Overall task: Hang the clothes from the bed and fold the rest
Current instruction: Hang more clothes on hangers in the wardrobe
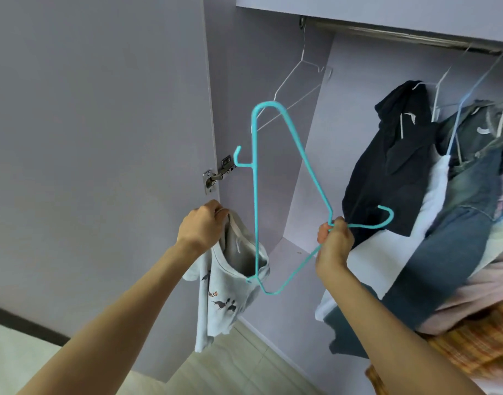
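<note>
**Wardrobe count, from the open door**

Hands: two, a left hand (pixel 203 228) and a right hand (pixel 334 238).

Teal hangers (pixel 290 155): one.

Light printed T-shirts (pixel 224 292): one.

Bare white wire hangers (pixel 298 81) on the rail: one plainly seen at the left end; several more farther right carry clothes, and their number cannot be told.

Rails (pixel 387 31): one.

Dark hanging garments (pixel 387 166): one.

Denim garments (pixel 470 201): at least one; they overlap too much for a firm count.

White garments (pixel 435 195) between the dark and the denim: one showing.

Door hinges (pixel 217 176): one.

Orange checked cloths (pixel 473 346) at the lower right: one.
</note>
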`<move>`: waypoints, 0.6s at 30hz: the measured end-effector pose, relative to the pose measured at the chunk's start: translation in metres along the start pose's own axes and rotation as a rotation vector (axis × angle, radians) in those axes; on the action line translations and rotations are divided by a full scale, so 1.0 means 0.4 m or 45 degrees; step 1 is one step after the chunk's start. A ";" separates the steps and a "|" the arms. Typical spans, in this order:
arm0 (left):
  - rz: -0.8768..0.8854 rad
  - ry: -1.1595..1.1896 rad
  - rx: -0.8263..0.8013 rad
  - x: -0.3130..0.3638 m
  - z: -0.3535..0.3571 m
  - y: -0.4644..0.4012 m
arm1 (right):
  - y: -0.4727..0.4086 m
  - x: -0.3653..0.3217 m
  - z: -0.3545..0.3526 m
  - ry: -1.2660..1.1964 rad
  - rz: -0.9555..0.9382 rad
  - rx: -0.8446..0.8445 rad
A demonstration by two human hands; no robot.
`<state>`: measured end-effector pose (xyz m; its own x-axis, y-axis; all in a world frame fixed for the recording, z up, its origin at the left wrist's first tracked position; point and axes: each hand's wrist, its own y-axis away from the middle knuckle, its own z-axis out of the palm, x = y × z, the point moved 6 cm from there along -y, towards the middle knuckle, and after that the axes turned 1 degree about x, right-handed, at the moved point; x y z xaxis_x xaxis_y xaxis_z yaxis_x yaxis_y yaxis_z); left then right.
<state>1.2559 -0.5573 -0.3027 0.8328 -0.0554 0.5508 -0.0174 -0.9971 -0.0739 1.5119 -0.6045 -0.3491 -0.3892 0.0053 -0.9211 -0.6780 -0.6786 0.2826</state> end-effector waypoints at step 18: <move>0.258 0.655 -0.099 0.096 -0.220 0.114 | 0.025 -0.009 0.190 0.133 -0.176 -0.270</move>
<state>1.2383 -0.6094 -0.2117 0.4317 -0.2455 0.8680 -0.2060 -0.9636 -0.1701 1.4591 -0.5553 -0.3226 -0.2282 0.0402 -0.9728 -0.5704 -0.8153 0.1001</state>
